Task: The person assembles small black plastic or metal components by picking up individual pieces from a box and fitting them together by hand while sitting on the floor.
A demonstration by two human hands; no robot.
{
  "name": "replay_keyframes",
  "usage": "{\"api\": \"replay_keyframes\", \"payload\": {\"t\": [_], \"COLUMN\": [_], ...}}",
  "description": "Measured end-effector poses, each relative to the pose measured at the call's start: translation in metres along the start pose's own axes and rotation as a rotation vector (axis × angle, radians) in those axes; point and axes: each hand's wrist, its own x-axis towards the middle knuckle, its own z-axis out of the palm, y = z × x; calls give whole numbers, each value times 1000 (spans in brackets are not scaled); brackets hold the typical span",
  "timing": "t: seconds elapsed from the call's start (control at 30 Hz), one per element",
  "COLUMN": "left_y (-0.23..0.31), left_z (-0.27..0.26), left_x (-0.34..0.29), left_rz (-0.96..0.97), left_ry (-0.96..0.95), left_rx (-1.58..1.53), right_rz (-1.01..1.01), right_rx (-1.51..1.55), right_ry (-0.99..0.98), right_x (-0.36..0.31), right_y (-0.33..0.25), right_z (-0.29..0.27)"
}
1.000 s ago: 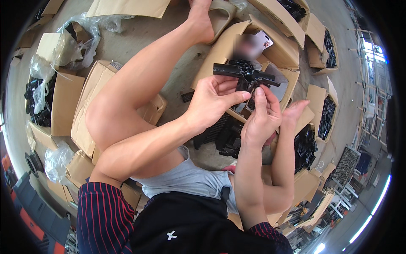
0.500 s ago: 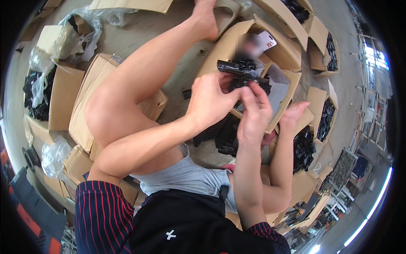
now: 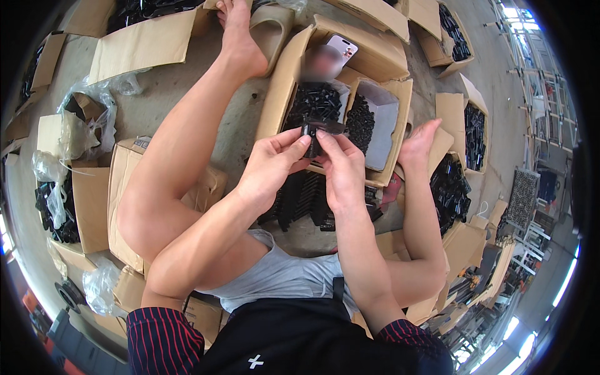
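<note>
My left hand (image 3: 267, 167) and my right hand (image 3: 344, 172) meet over the near edge of an open cardboard box (image 3: 272, 106). Between their fingertips is a small black plastic part (image 3: 312, 132), with a darker piece reaching out to the right. The left thumb and fingers pinch its left side, and the right thumb presses on it from above. Fingers cover much of the part, so its exact shape is hidden. Just beyond it, black parts (image 3: 315, 100) fill one section of the box. Smaller black pieces (image 3: 359, 125) lie in a pale grey-lined section (image 3: 384, 128).
A phone (image 3: 342, 49) leans inside the box's far end. Ribbed black parts (image 3: 299, 200) are stacked on the floor below my hands. Open cartons of black parts (image 3: 451, 197) stand around me, with plastic bags (image 3: 103, 287) at left. My bare legs flank the box.
The view has shifted, showing more of the box's sections. Both hands now hold the black part closer to me, and it is turned differently between the fingers.
</note>
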Motion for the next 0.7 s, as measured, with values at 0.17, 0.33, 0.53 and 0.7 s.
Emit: {"api": "replay_keyframes", "payload": {"t": [0.17, 0.33, 0.53, 0.7], "left_y": [3, 2, 1, -1], "left_z": [1, 2, -1, -1], "left_x": [-2, 3, 5, 6], "left_rz": [-7, 64, 95, 61], "left_ry": [19, 38, 44, 53], "left_rx": [-116, -200, -271, -259], "right_rz": [-74, -201, -241, -259], "right_rx": [-200, -464, -1277, -1557], "right_ry": [-39, 292, 86, 73], "right_x": [17, 105, 143, 140], "right_y": [-8, -2, 13, 26], "right_z": [-29, -129, -140, -132]}}
